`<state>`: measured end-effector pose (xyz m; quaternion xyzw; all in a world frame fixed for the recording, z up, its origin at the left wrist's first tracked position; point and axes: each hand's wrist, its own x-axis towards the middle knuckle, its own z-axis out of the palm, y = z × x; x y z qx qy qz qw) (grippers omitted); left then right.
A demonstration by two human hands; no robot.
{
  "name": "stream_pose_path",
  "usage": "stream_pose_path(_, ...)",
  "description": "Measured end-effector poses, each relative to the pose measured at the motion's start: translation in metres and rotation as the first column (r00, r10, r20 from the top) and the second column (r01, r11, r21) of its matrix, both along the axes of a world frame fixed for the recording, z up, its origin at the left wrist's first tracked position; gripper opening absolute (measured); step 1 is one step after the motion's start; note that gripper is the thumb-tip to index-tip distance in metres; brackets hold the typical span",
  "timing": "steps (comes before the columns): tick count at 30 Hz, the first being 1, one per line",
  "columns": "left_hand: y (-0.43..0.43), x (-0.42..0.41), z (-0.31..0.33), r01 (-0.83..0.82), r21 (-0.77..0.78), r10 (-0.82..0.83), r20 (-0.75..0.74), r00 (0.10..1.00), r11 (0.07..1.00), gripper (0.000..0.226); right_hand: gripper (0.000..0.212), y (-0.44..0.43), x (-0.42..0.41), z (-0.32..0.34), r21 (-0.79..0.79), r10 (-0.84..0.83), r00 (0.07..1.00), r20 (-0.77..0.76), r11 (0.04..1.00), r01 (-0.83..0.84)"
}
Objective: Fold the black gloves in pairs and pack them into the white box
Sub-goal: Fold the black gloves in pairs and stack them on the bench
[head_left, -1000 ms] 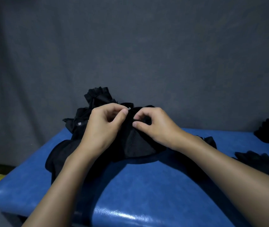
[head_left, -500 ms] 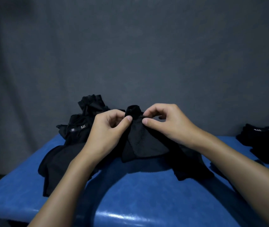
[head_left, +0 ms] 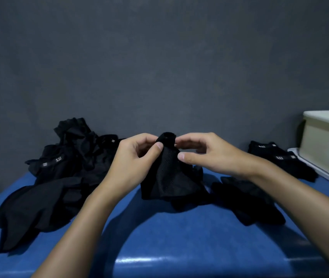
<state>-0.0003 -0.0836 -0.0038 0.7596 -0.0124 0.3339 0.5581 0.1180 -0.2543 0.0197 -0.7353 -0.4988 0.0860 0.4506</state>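
A black glove (head_left: pixel 167 175) hangs lifted over the middle of the blue table (head_left: pixel 179 237). My left hand (head_left: pixel 133 165) pinches its top edge between thumb and fingers. My right hand (head_left: pixel 205 155) is at the same top edge, fingertips touching the fabric, thumb held straight below. A heap of black gloves (head_left: pixel 59 167) lies at the left. Another black glove (head_left: pixel 247 199) lies flat under my right forearm. A folded pair (head_left: pixel 278 159) rests beside the white box (head_left: pixel 328 141) at the right edge.
A dark grey cloth backdrop (head_left: pixel 159 67) hangs close behind the table. The table's front edge runs along the bottom of the view. The white box stands on a white lid or tray (head_left: pixel 326 175) at the far right.
The view has swung right, bringing the white box and folded pair into sight. Both hands have lifted the glove's top edge higher, and my right hand's fingers have loosened.
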Motion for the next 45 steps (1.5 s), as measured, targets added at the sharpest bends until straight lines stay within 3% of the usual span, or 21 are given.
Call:
stream_pose_path(10, -0.020, 0.006, -0.007, 0.021, 0.018, -0.019, -0.086, 0.996, 1.000, 0.015, 0.007, -0.023, 0.003, -0.021, 0.016, -0.051, 0.998, -0.036, 0.999, 0.051)
stream_pose_path(14, -0.016, -0.001, -0.012, 0.003, 0.106, 0.017, -0.185, 0.983, 0.994, 0.011, 0.011, -0.017, 0.005, -0.027, 0.017, -0.045, 0.998, -0.047, 0.999, 0.046)
stream_pose_path(19, 0.001, -0.014, -0.021, -0.047, 0.171, 0.092, -0.268, 0.959, 0.984, 0.010, 0.031, -0.009, 0.028, -0.046, -0.263, -0.147, 0.979, 0.138, 0.948, 0.180)
stream_pose_path(24, 0.015, -0.026, -0.023, -0.062, 0.191, 0.113, -0.274, 0.955, 0.980, 0.010, 0.042, 0.003, 0.038, -0.063, -0.472, -0.086, 0.984, 0.158, 0.869, 0.152)
stream_pose_path(29, 0.028, -0.034, -0.023, -0.093, 0.155, 0.130, -0.249, 0.960, 0.984, 0.009, 0.054, 0.018, 0.050, -0.074, -0.557, -0.100, 0.978, 0.184, 0.809, 0.188)
stream_pose_path(40, 0.043, -0.037, -0.024, -0.165, 0.105, 0.183, -0.196, 0.963, 0.981, 0.012, 0.053, 0.050, 0.075, -0.081, -0.534, -0.156, 0.935, 0.319, 0.785, 0.313)
stream_pose_path(45, 0.036, -0.033, -0.021, -0.158, 0.049, 0.163, -0.150, 0.975, 0.986, 0.010, 0.042, 0.044, 0.048, -0.072, -0.317, -0.210, 0.907, 0.366, 0.888, 0.333)
